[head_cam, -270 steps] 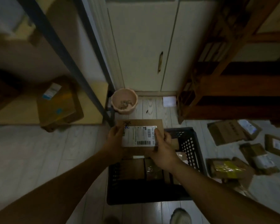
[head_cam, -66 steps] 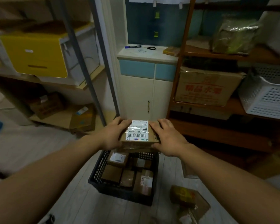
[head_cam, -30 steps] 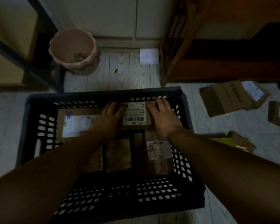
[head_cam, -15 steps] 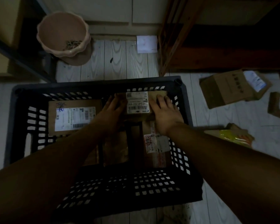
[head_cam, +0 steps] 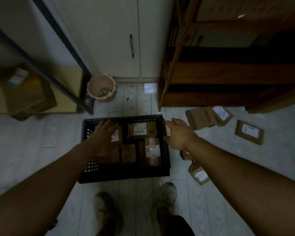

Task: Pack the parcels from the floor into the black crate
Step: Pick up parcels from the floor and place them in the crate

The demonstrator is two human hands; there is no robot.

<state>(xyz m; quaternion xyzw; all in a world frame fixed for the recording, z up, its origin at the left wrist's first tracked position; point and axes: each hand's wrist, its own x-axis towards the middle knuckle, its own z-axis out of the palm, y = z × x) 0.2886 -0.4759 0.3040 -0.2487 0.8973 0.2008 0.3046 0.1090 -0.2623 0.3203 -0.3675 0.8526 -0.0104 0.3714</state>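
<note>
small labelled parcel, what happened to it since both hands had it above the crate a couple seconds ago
Both hands lowered the small labelled parcel into the far right corner of the black crate and let go. The left hand now hovers empty over the crate's left side, and the right hand has drawn back past the right rim, fingers spread. The parcels on the floor to the right lie as before.

A single head-worn wide-angle camera looks steeply down from standing height. It faces a black plastic crate on the pale plank floor, with white cupboard doors beyond.
</note>
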